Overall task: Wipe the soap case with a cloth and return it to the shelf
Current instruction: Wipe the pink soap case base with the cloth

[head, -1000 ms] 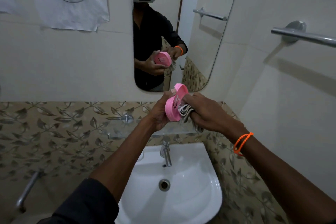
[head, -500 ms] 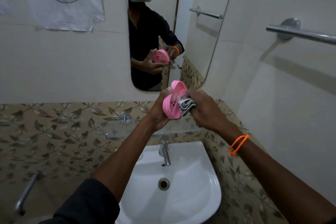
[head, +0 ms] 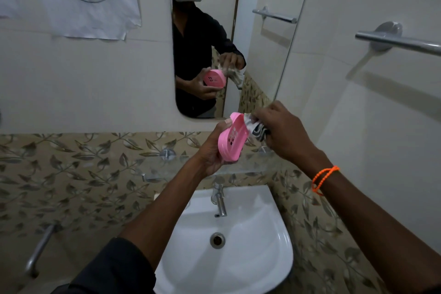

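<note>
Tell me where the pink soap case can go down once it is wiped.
The glass shelf shows bare glass right of the left hand, below the right hand. The soap case and cloth crowd the space above it. The sink basin is bare below the tap.

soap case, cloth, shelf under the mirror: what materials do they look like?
Soap case: pink moulded plastic by the look, smooth with a slight sheen, drain holes through its face. Cloth: soft fabric, matte, dark and light pattern, bunched in the right hand. Shelf: seems clear glass, since the leaf-pattern tiles show through it; its round wall mounts look like shiny metal.
</note>
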